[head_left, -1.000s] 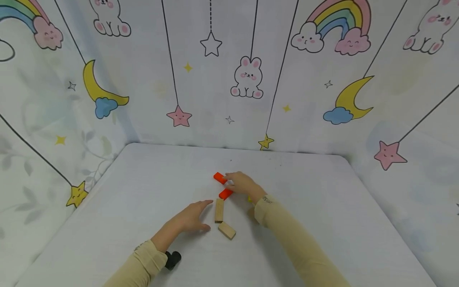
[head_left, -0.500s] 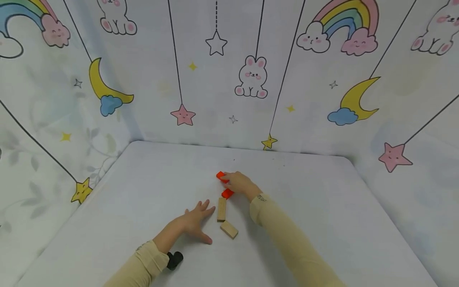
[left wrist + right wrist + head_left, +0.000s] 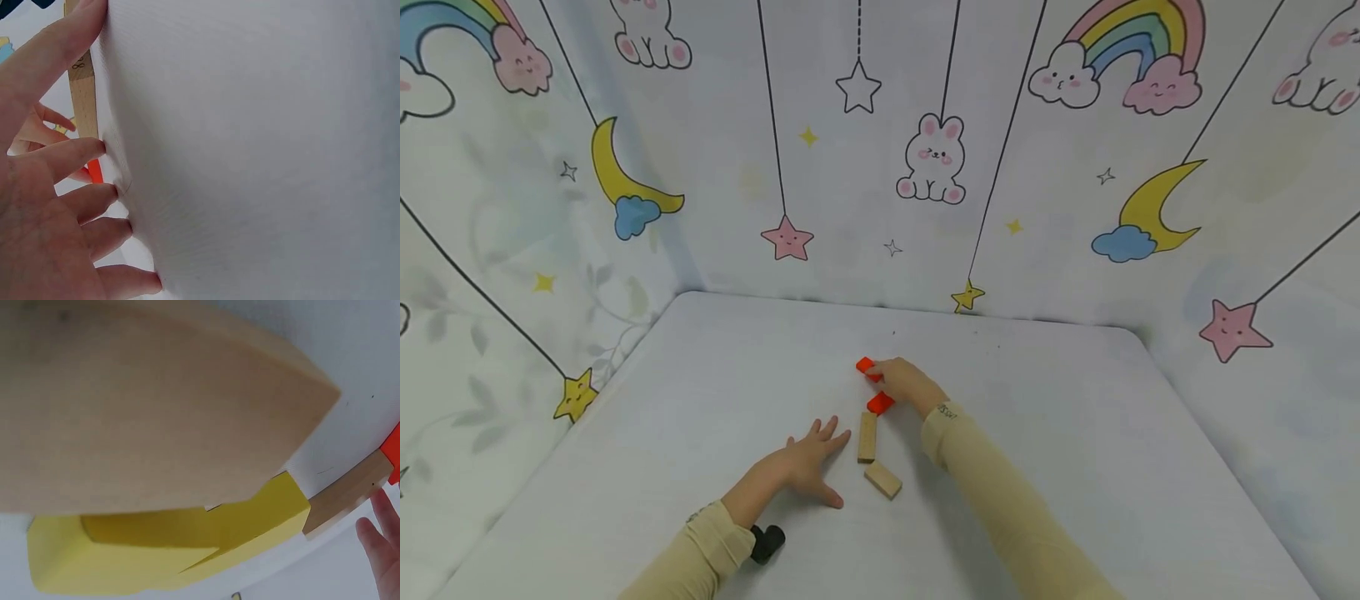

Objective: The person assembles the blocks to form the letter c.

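Note:
My right hand (image 3: 912,385) pinches the right end of the far red block (image 3: 864,365) between finger and thumb. Closer in lies a second red block (image 3: 880,403), then a lengthwise wooden block (image 3: 867,437) and a slanted wooden block (image 3: 883,480). Left of these, my left hand (image 3: 808,467) spreads its fingers; in the left wrist view its fingertips (image 3: 128,226) touch the tabletop. Close up in the right wrist view are a large wooden block (image 3: 144,419), yellow blocks (image 3: 262,515) and another wooden block (image 3: 350,490); the right forearm hides these from the head view.
A white-covered table (image 3: 760,358) spreads out beneath both hands. Behind and beside it hangs a cloth wall (image 3: 835,183) printed with moons, stars and rabbits. Under my left wrist shows a black rounded thing (image 3: 769,543).
My right hand has moved in onto the far red block, which sits closer to the near one. My left hand has spread its fingers, its thumb lower. The whole view has shifted slightly.

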Demonstrator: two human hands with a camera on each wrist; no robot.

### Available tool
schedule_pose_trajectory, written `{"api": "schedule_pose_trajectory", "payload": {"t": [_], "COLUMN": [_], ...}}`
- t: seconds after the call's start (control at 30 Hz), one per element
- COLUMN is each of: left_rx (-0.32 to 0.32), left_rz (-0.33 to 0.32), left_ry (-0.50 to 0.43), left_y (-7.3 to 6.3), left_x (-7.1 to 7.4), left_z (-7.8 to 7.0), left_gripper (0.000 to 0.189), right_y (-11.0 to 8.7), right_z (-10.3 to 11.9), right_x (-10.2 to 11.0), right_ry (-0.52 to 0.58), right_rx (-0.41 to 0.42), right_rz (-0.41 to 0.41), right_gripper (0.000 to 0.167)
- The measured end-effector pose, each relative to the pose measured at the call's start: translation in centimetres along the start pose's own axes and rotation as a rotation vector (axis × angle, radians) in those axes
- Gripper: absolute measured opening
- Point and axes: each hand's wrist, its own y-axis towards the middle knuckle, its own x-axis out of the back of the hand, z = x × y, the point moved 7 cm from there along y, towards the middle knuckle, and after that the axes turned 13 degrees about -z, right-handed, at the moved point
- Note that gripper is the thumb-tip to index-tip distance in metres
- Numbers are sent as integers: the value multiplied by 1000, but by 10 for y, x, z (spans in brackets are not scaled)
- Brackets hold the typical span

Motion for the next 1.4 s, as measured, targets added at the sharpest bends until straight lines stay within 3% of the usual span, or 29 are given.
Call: {"api": "schedule_pose_trajectory", "payload": {"t": [0.5, 0.7, 0.97, 1.27, 1.4], "left_rx": [-14, -3, -3, -2, -1], "left_rz": [2, -8, -16, -23, -21], "left_ry": [-26, -23, -24, -27, -22], "left_y": [2, 3, 3, 4, 4], "left_x": [0, -1, -1, 0, 0], "left_z": [-1, 0, 2, 2, 2], "left_gripper": [93, 93, 93, 93, 93], "right_y": [1, -2, -2, -9, -13], "right_z": [-9, -16, -38, -60, -68], "right_x": [6, 11, 15, 23, 28], "right_ry": [3, -43, -77, 0, -22], "right_rx": [-18, -10, -47, -123, -86], "right_rz": [-37, -38, -35, -37, -59], "right_gripper": [37, 36, 40, 33, 36]}}
